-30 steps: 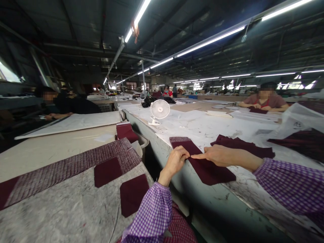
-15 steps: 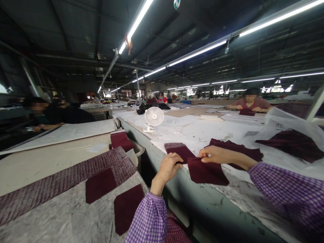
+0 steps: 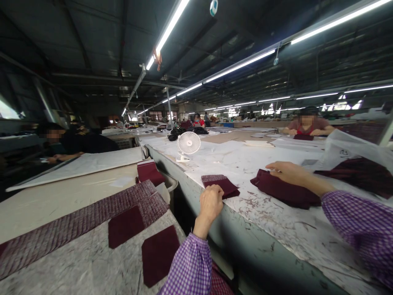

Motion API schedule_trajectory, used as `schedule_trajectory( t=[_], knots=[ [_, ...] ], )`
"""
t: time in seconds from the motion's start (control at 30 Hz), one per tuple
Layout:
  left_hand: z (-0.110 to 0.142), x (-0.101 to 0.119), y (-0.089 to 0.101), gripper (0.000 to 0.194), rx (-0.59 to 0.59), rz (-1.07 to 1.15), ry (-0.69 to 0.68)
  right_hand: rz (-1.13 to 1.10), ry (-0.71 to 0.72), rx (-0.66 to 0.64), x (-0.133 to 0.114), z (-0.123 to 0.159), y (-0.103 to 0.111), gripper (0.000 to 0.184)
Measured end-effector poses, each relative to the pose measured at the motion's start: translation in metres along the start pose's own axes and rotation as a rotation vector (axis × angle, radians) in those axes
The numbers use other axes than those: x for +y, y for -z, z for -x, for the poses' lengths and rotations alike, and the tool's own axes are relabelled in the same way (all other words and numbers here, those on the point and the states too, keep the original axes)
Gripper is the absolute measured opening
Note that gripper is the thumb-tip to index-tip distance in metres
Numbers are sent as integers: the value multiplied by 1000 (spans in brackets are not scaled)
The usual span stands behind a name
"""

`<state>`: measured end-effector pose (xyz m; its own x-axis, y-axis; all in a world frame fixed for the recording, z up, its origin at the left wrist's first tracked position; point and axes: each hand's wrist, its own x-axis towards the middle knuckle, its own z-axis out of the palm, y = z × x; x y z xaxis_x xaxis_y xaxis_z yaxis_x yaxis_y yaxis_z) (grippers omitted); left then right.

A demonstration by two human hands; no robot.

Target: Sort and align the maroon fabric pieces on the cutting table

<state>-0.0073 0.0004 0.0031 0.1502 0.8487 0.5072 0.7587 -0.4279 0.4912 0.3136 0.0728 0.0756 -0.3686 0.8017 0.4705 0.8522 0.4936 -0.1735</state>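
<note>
My left hand (image 3: 211, 201) is at the near edge of the table, fingers curled down on a small stack of maroon fabric pieces (image 3: 229, 187) with a speckled strip (image 3: 211, 178) at its far end. Its fingertips are partly hidden behind the knuckles. To the right, a larger pile of maroon fabric pieces (image 3: 287, 191) lies with a smooth piece on top. Over the far edge of that pile is my right hand (image 3: 287, 172), its fingers stretched out and the thumb touching the cloth.
Two cut maroon pieces (image 3: 126, 226) (image 3: 161, 255) and a speckled knit strip (image 3: 80, 219) lie on the left table. A white fan (image 3: 188, 143) stands on the right table's edge. Plastic-wrapped maroon cloth (image 3: 357, 174) is at right. A person (image 3: 307, 123) works across the table.
The maroon piece pinched in my right hand has moved right, off the small stack and onto the larger pile. My left hand remains by the stack.
</note>
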Motion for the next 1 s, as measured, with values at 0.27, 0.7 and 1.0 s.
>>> schedule_trajectory(
  t=[0.27, 0.7, 1.0],
  knots=[
    [-2, -7, -5, 12, 46, 148, 106, -105, 95, -308, -120, -11, -38, 49],
    [-25, -18, -10, 23, 383, 882, 541, 1, 221, -168, -121, -24, -95, 30],
    [-17, -73, 15, 20, 557, 1286, 672, 57, 313, -213, -127, -26, -108, 33]
  ],
)
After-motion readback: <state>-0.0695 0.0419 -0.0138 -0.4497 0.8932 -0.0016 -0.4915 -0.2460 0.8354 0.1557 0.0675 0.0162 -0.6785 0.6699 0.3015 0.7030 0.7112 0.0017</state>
